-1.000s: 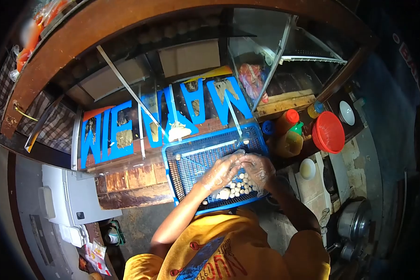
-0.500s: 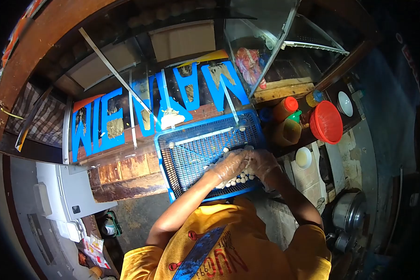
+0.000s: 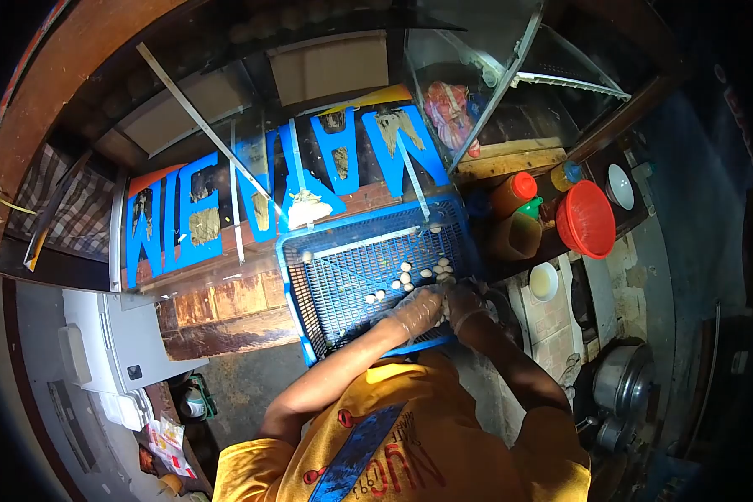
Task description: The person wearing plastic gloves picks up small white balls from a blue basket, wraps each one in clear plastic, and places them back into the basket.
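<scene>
A blue plastic basket [image 3: 291, 311] with a slatted bottom stands in front of my body. Small whitish balls [image 3: 406, 278] lie scattered in it, mostly in its right half. My left hand [image 3: 418, 312], in a clear plastic glove, is low in the basket with its fingers curled inward. My right hand [image 3: 467, 308], gloved likewise, meets it near the basket's right side, fingers bent down. A few pale balls show between and just beyond the fingertips. What the fingers close around is hidden.
Right of the basket stand an orange-lidded container [image 3: 514, 194], a brown jug [image 3: 519, 237], a red plastic basin [image 3: 586, 219] and a pale bowl [image 3: 544, 282]. Metal pots [image 3: 623, 381] are lower right. A glass case with blue lettering [image 3: 259, 188] rises behind the basket.
Both hands have drawn slightly toward my body. The balls that were clustered below them no longer show there, and several now lie spread out beyond the hands.
</scene>
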Available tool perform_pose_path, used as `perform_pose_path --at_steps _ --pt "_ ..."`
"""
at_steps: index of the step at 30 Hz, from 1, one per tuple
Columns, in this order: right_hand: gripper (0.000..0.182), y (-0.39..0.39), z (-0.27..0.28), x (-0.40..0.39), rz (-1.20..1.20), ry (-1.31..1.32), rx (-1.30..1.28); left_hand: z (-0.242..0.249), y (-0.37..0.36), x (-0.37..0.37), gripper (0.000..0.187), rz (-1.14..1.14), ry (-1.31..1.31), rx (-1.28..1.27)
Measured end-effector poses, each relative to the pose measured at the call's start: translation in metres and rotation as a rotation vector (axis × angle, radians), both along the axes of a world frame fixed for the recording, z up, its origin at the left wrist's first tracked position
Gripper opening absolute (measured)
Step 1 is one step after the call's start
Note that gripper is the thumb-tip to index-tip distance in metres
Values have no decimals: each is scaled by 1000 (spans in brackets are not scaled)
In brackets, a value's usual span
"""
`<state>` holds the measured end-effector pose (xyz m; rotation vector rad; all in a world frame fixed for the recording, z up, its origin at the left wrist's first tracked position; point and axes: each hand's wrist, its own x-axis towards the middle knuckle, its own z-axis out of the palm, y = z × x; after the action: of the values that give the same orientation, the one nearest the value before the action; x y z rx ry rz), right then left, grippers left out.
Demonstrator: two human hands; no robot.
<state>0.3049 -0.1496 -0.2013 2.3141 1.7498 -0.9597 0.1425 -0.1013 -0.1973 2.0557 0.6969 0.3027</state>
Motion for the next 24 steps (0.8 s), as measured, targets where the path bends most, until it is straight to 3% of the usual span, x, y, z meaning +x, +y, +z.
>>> perform_pose_path --at_steps 1,2,3,7,8,10,15,18,22,24 --pt "30 0 1 -1 -265 214 -78 11 0 -1 50 0 -1 0" --pt "30 -1 4 0 -265 213 -77 23 -1 -2 50 11 96 -80" --pt "31 -2 7 0 -171 174 -53 31 -1 -2 50 24 192 -160" --pt "34 -6 16 3 220 14 48 9 -4 -4 45 75 90 -134" --pt "34 -8 14 4 224 13 52 3 -4 -7 45 62 23 -108" --pt "34 -11 11 5 231 175 334 8 -1 -13 45 51 -45 -82" --pt "32 -1 32 -2 155 191 255 11 3 -26 34 89 -52 -327" --pt "35 -1 34 -4 147 242 307 19 2 -38 23 106 -166 -321" --pt "34 3 55 -11 76 382 327 13 1 -47 24 197 -176 -105" --pt "37 6 50 -11 89 371 368 15 3 -53 25 205 -122 -197"
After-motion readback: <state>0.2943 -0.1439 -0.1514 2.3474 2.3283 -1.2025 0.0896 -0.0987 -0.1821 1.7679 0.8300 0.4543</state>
